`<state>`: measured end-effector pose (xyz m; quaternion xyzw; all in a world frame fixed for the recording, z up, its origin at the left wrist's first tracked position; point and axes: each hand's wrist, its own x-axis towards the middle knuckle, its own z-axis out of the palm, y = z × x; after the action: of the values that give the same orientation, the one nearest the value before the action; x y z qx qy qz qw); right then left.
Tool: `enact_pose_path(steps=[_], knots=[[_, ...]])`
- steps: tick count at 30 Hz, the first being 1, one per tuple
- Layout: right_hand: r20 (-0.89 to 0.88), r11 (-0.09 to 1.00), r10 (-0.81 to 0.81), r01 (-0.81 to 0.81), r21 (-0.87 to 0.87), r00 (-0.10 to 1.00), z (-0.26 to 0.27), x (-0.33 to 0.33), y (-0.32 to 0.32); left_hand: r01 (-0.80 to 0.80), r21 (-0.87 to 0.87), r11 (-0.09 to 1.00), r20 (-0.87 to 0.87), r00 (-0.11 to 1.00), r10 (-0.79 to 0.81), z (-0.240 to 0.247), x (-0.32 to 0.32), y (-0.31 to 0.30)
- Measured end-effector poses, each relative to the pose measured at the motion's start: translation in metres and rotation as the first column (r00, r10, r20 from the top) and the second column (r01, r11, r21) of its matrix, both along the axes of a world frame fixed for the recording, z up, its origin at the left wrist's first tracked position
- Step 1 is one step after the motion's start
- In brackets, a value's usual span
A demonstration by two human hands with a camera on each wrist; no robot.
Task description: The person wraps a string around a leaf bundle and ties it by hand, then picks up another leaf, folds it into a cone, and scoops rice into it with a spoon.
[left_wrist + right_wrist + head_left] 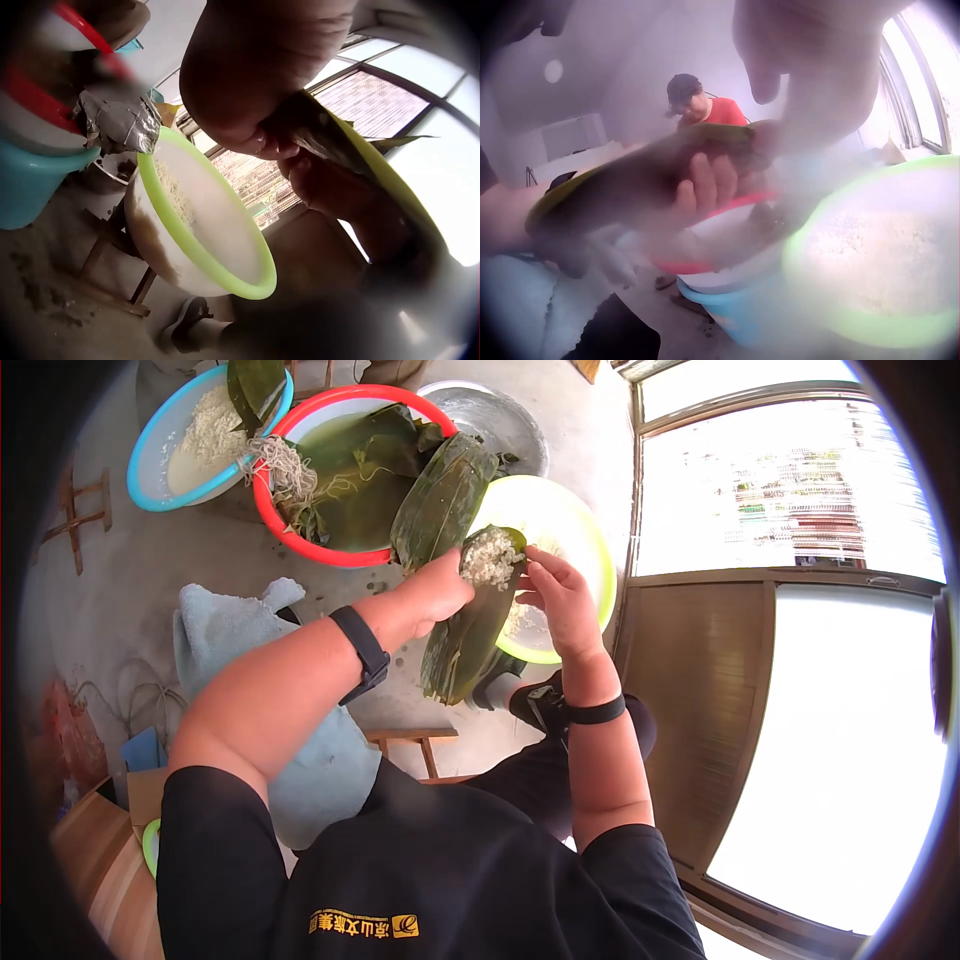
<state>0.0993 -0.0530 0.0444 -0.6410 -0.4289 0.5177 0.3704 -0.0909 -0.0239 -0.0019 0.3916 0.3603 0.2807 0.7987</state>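
Left hand (440, 592) gripped a long green leaf (478, 628) bearing white rice (490, 560); the right hand (565, 600) pinched its edge. I saw it held near a lime-rimmed basin (608, 565), with a red-rimmed basin (345, 557) of greenish water (375, 510) farther out.

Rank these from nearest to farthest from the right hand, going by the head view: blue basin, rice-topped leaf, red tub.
From the right hand:
1. Rice-topped leaf: at its fingertips, just to the left.
2. Red tub: ahead and left, past the leaf.
3. Blue basin: far left, beyond the red tub.
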Motion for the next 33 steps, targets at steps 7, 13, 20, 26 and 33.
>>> enact_pose_path(steps=[7, 13, 20, 26, 33], knots=[[0.113, 0.98, 0.201, -0.2, -0.016, 0.973, -0.002, 0.029, 0.011, -0.049, -0.064, 0.997, -0.032, 0.998, 0.047, -0.019, 0.025, 0.001], [-0.044, 0.984, 0.179, -0.179, 0.012, 0.983, -0.021, 0.057, 0.025, -0.096, -0.091, 0.991, -0.059, 0.994, 0.091, -0.009, 0.043, 0.007], [-0.224, 0.999, 0.051, -0.053, -0.002, 0.973, -0.025, 0.087, 0.032, -0.129, -0.256, 0.958, -0.013, 0.991, 0.13, 0.014, 0.07, 0.016], [-0.104, 0.994, 0.108, -0.108, 0.004, 0.989, -0.041, 0.114, 0.038, -0.099, -0.317, 0.943, 0.019, 0.994, 0.111, 0.002, 0.092, 0.02], [-0.307, 0.989, -0.029, -0.018, -0.149, 0.951, -0.037, 0.124, 0.028, -0.203, -0.215, 0.955, -0.048, 0.979, 0.198, 0.002, 0.114, 0.02]])
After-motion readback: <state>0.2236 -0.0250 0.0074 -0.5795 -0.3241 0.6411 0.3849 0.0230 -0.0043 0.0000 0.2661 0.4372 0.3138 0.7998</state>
